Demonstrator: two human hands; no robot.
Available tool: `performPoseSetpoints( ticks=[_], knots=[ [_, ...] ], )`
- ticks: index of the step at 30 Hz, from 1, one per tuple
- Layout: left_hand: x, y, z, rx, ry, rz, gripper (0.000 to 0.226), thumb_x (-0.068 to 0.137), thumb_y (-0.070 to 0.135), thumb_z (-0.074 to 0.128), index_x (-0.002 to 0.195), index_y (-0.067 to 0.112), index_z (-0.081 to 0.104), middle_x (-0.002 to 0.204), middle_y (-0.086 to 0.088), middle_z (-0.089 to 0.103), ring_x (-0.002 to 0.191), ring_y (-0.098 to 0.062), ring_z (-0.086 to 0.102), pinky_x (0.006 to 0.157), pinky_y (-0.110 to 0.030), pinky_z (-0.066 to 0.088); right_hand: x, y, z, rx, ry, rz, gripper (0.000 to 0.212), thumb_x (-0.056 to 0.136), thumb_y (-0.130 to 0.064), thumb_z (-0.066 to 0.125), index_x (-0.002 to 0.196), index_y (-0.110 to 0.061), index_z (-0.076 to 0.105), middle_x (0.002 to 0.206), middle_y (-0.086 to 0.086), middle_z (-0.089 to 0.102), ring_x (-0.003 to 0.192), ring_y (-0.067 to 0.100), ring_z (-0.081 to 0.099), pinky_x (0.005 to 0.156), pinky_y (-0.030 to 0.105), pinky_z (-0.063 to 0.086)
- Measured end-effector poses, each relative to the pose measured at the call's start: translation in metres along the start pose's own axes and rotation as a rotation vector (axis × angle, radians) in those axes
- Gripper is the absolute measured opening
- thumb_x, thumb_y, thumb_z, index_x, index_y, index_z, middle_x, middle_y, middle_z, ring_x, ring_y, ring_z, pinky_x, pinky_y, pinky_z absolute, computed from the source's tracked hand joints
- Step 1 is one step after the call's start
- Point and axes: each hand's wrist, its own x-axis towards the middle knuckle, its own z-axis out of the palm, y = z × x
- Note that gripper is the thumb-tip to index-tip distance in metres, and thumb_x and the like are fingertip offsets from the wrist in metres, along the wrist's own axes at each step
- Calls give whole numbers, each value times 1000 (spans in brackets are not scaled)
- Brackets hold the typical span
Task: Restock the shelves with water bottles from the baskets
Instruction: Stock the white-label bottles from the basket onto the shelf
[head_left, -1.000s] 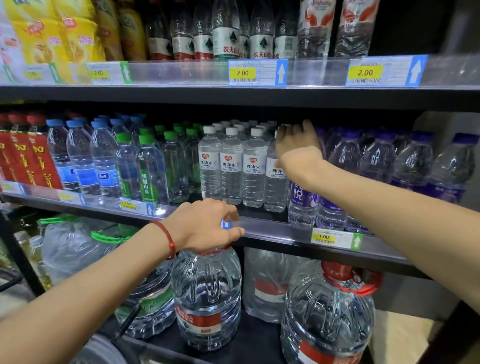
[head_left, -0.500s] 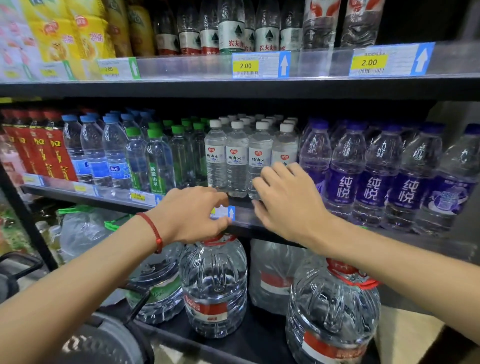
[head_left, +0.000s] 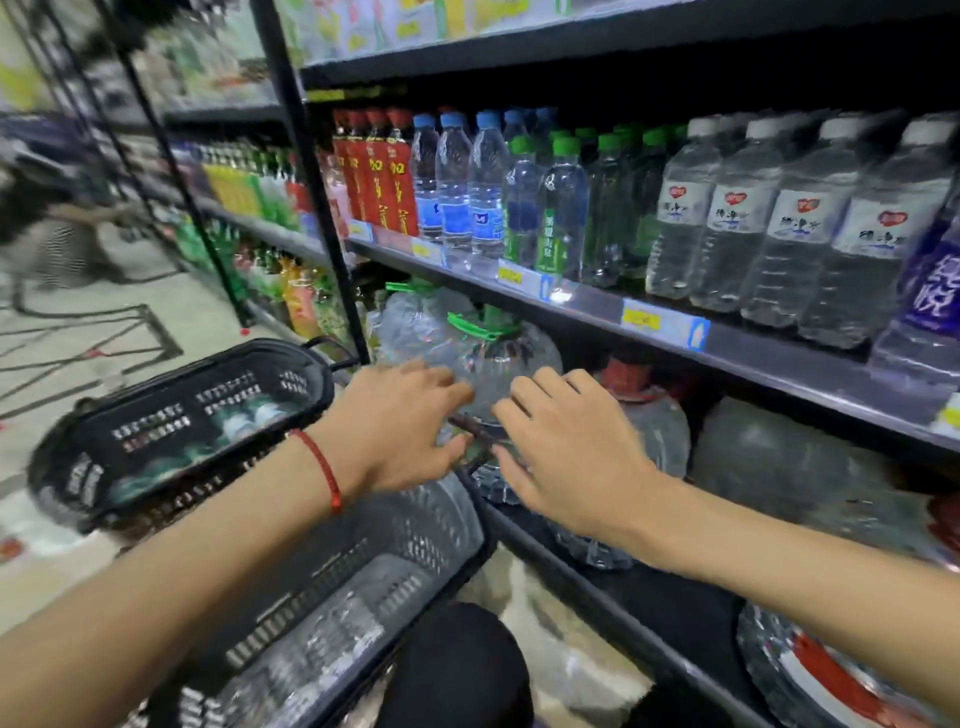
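Bottles (head_left: 249, 415) are lying in the far basket (head_left: 171, 384) and in the near basket (head_left: 415, 535), both sitting beside the shelf (head_left: 779, 351). The left hand (head_left: 400, 421) and right hand (head_left: 566, 457) are hovering above the near basket, fingers spread, gripping nothing, before the jugs (head_left: 498, 358).

We log on the middle shelf (head_left: 779, 358), left to right: red-labelled bottles (head_left: 382, 176), blue-capped bottles (head_left: 454, 176), green-capped bottles (head_left: 563, 208), white-capped bottles (head_left: 795, 223), a purple-labelled bottle (head_left: 930, 291). On the bottom shelf (head_left: 675, 613): large jugs (head_left: 779, 467). On the floor (head_left: 78, 322), left: two black baskets (head_left: 176, 415).
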Motion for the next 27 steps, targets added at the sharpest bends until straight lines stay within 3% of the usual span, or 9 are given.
performPoseSetpoints(
  ticks=[4, 8, 13, 20, 23, 25, 27],
  knots=[
    [-62, -22, 20, 17, -66, -125, 47, 95, 60, 41, 128, 29, 53, 121, 3, 60, 117, -24, 59, 86, -41, 51, 21, -48, 22, 119, 2, -99, 28, 85, -43, 67, 88, -17, 58, 86, 5, 57, 84, 30, 54, 69, 42, 36],
    [-117, -35, 45, -11, -149, -240, 50, 93, 62, 38, 126, 28, 55, 117, 4, 61, 113, -22, 60, 85, -38, 53, 32, -96, 40, 253, -62, -173, 30, 85, -47, 68, 90, -18, 65, 87, 4, 62, 86, 28, 59, 70, 41, 44],
    [-160, -54, 82, -66, -248, -391, 61, 94, 62, 32, 136, 24, 54, 135, -1, 61, 123, -24, 58, 96, -45, 55, 49, -143, 70, 328, -131, -253, 30, 88, -46, 67, 99, -19, 70, 95, 3, 66, 91, 27, 61, 75, 41, 48],
    [-190, -83, 157, -130, -281, -472, 50, 95, 58, 39, 125, 23, 58, 115, 2, 63, 110, -22, 60, 84, -39, 53, 73, -194, 139, 356, -213, -302, 26, 85, -41, 72, 91, -16, 66, 87, 3, 62, 84, 28, 60, 72, 41, 48],
    [-200, -90, 193, -163, -305, -492, 44, 94, 56, 41, 115, 23, 60, 107, 3, 63, 105, -23, 62, 82, -41, 53, 79, -217, 182, 362, -409, -338, 30, 92, -39, 66, 104, -11, 66, 99, 8, 64, 97, 31, 60, 80, 43, 46],
    [-205, -93, 217, -194, -321, -504, 40, 93, 55, 45, 110, 22, 60, 102, 3, 62, 103, -24, 62, 81, -43, 54, 88, -234, 211, 338, -646, -318, 38, 102, -42, 52, 122, -11, 60, 121, 10, 62, 117, 32, 56, 92, 43, 43],
    [-210, -96, 239, -224, -347, -501, 36, 92, 55, 46, 104, 23, 57, 99, 3, 60, 102, -24, 62, 78, -41, 53, 98, -251, 245, 402, -905, -257, 44, 105, -45, 47, 129, -9, 60, 133, 13, 61, 126, 33, 55, 100, 42, 45]
  ],
)
